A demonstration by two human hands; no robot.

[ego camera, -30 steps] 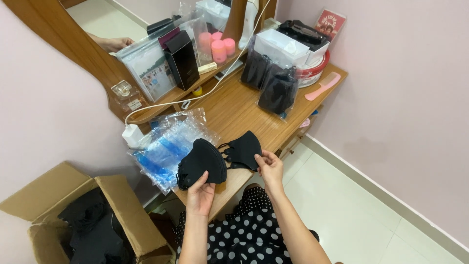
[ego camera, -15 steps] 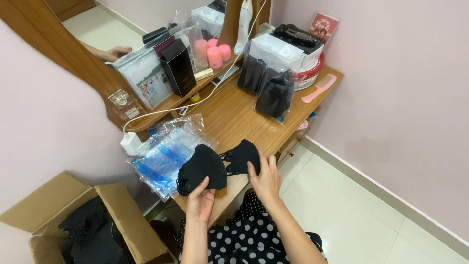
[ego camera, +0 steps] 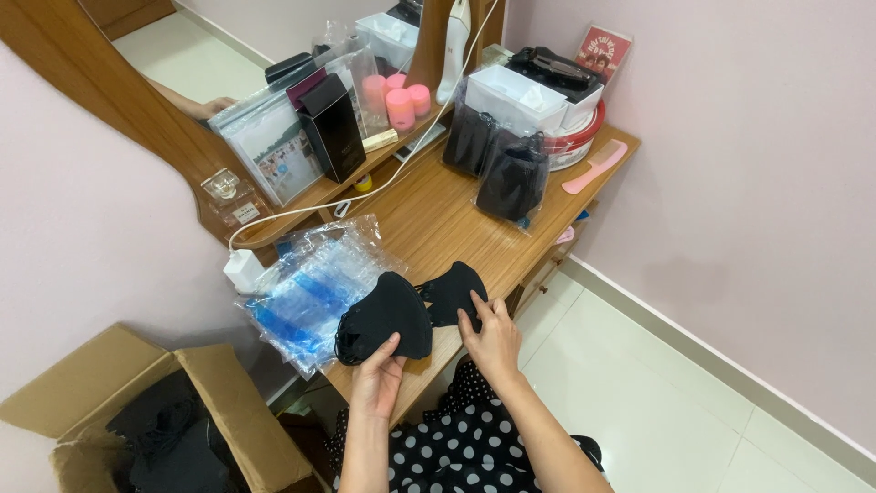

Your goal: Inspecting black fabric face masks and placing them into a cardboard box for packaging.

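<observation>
Two black face masks lie at the near edge of a wooden dressing table (ego camera: 438,219). My left hand (ego camera: 379,374) grips the lower edge of the larger black mask (ego camera: 383,315), thumb on top. My right hand (ego camera: 493,338) rests with its fingers on the smaller black mask (ego camera: 453,290) just to the right. The two masks touch where their ear loops meet. A stack of clear plastic bags with blue print (ego camera: 310,292) lies directly left of the masks, partly under the larger one.
Two bagged packs of black masks (ego camera: 497,164) stand further back. A pink comb (ego camera: 593,167), white boxes, pink pots (ego camera: 397,96), a dark box and a mirror crowd the rear. A white charger (ego camera: 242,271) sits left. An open cardboard box (ego camera: 155,420) with black items stands on the floor.
Both hands and the masks have stayed in nearly the same place; my right hand's fingers have shifted slightly on the smaller mask. The view has moved a little.
</observation>
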